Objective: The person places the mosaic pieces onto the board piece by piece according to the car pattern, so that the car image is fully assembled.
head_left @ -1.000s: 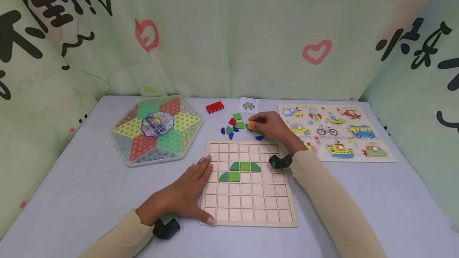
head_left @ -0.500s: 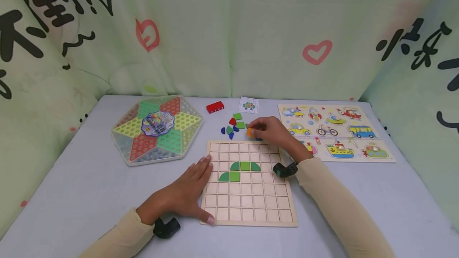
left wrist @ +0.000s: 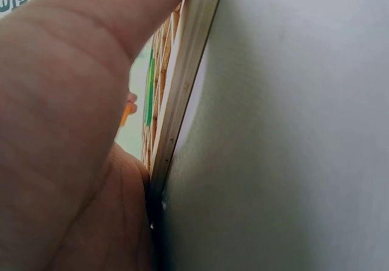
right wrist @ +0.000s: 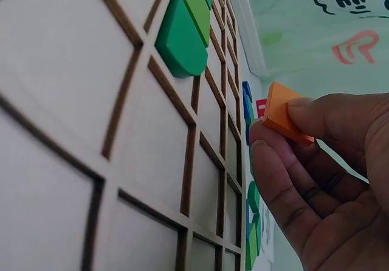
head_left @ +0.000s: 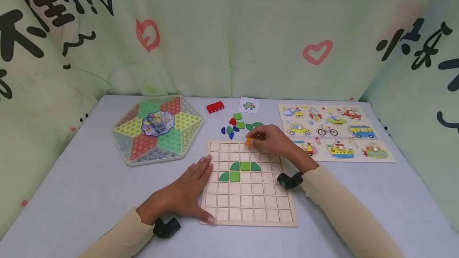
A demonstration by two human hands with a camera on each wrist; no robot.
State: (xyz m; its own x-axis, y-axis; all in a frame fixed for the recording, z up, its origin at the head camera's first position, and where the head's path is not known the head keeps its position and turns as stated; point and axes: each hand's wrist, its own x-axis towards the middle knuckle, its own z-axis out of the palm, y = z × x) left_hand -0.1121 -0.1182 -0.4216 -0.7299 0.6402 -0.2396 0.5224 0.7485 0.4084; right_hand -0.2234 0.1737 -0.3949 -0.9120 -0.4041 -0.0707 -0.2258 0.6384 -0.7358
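A wooden grid board (head_left: 251, 202) lies on the table, bearing two green squares and several dark green quarter-round tiles near its middle. My left hand (head_left: 186, 190) rests along the board's left edge, fingers spread and straight, thumb at the near left corner. In the left wrist view, the board's side edge (left wrist: 182, 95) runs past the thumb. My right hand (head_left: 270, 140) pinches an orange square tile (right wrist: 282, 113) between thumb and fingers, above the board's far edge. Behind it lie loose tiles: green squares (head_left: 240, 125), a red one (head_left: 232, 121) and small blue ones (head_left: 223, 130).
A pattern card (head_left: 249, 105) and a red block (head_left: 215, 107) lie at the back. To the left is a hexagonal Chinese checkers box (head_left: 157, 130); to the right, a vehicle picture puzzle board (head_left: 333, 132). A printed curtain (head_left: 229, 43) surrounds the table.
My right hand has drawn back from the loose tiles toward the board, carrying the orange tile, which uncovers green tiles behind it. The left hand has stayed put.
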